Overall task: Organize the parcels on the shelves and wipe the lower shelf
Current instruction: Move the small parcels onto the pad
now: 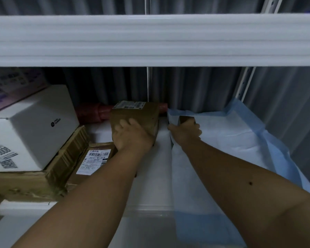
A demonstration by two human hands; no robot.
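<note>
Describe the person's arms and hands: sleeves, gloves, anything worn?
Both forearms are bare, no sleeves in view. The left hand and right hand wear no gloves; no watch or rings show. A small dark mole marks the right forearm.

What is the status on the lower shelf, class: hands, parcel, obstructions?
Left hand gripping brown parcel. Right hand holds small dark item on blue sheet. Red roll lies behind parcel.
</note>
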